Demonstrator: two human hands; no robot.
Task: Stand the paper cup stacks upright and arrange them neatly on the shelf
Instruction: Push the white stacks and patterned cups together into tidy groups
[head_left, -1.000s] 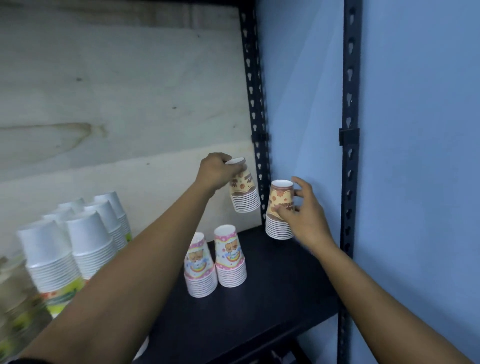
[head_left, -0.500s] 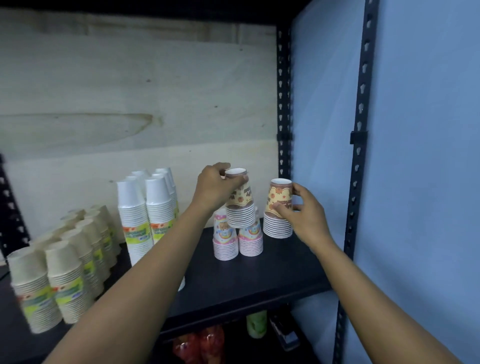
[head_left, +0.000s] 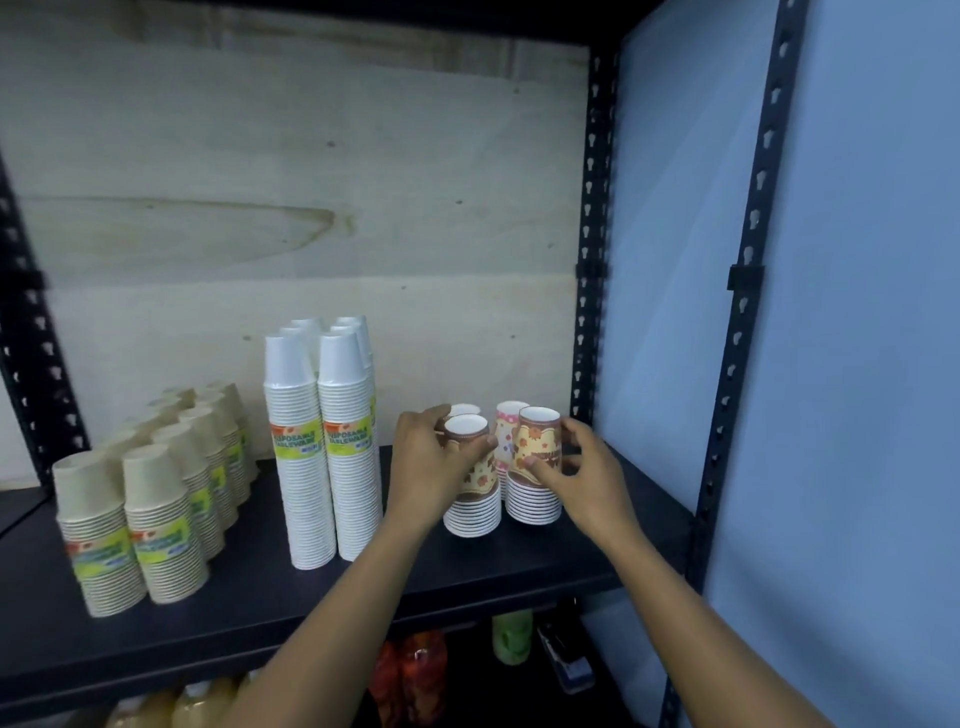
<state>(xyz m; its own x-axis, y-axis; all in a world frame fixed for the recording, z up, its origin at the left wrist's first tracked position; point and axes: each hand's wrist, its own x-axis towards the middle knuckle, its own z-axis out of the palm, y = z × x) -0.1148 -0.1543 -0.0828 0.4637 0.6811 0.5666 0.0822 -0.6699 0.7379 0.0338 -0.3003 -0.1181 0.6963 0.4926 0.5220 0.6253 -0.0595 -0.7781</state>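
Two short stacks of brown-and-yellow patterned paper cups stand upside down on the black shelf (head_left: 519, 566), side by side at its right end. My left hand (head_left: 431, 467) grips the left stack (head_left: 474, 506) around its top cup. My right hand (head_left: 582, 475) holds the right stack (head_left: 535, 493) from the right side. Behind them stand two pink patterned stacks (head_left: 506, 431), mostly hidden. Tall white cup stacks (head_left: 322, 457) and shorter beige cup stacks (head_left: 156, 509) stand upright further left.
Black perforated uprights (head_left: 592, 260) frame the shelf's right end, with a blue wall (head_left: 857, 312) beyond. A plywood panel (head_left: 311, 208) backs the shelf. Bottles and packets (head_left: 415, 670) sit on the level below.
My left hand has lowered its patterned stack onto the shelf, in front of the pink stacks and beside the right one. The camera has pulled back and shows more of the shelf.
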